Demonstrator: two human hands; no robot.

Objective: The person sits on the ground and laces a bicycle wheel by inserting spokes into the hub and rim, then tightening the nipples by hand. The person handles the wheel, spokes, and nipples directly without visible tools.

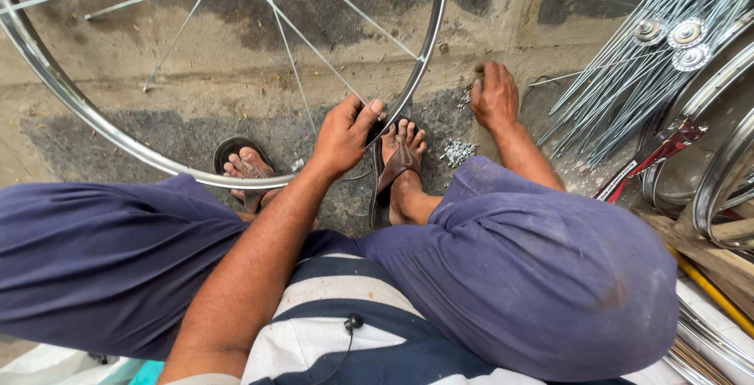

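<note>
The bicycle wheel rim (118, 138) is shiny silver, and its thin spokes (306, 40) are silver too. The trousers (534, 275) are dark blue-purple. The shirt (345, 330) has white and navy stripes. The sandals (397, 161) are brown. The concrete floor (196, 71) is grey-tan with dark patches. The bundle of loose spokes (628, 79) is silver. The little nipples (459, 151) are silver.

Wheel rim (94, 122) left, spoke bundle (628, 79) right.
</note>
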